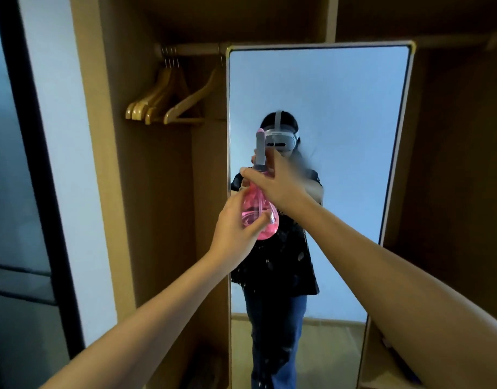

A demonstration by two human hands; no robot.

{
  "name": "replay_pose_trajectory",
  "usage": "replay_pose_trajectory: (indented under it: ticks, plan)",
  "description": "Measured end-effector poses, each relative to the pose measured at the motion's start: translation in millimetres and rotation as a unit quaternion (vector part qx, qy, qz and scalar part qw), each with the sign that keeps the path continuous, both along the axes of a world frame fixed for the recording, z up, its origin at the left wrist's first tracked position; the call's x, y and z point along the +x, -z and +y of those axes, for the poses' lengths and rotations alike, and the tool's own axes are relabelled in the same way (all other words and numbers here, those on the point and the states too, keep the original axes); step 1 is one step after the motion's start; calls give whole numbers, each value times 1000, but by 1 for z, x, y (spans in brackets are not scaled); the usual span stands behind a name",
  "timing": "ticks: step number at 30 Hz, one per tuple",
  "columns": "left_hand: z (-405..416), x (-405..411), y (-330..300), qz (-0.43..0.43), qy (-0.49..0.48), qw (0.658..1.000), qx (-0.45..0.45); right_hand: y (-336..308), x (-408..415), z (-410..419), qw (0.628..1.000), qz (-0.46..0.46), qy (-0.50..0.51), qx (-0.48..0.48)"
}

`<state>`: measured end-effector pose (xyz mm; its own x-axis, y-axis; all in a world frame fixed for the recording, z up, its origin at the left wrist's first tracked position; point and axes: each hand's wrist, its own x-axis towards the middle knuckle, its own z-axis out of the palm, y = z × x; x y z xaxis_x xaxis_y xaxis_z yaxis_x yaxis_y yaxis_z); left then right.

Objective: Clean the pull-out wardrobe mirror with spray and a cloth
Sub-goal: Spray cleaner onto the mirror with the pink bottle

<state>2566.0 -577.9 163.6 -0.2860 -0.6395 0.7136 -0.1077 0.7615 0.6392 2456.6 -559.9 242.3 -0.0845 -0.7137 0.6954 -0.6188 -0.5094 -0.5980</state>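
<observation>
A tall pull-out mirror [340, 108] with a pale frame stands out from the wardrobe in front of me. It reflects a person with a headset. I hold a pink see-through spray bottle [255, 211] with a grey pump head up before the glass. My left hand [238, 228] grips the round body of the bottle from the left. My right hand [272, 183] wraps the neck just under the pump head. Fine droplets speckle the glass over the reflected dark top. No cloth is in view.
Several wooden hangers [168, 102] hang on a rail in the open wardrobe compartment left of the mirror. A wooden upright [101, 164] bounds that compartment, with a white wall and a dark-framed glass panel [17, 220] further left. Dark wardrobe space lies right of the mirror.
</observation>
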Motion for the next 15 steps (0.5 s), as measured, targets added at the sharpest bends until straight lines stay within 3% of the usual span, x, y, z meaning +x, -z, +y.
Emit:
replay_pose_trajectory:
  ticks: [15]
  plan:
    - [-15,9,-32,-3,-36,999,-12,-32,5,-31,1000,16,-4,-9]
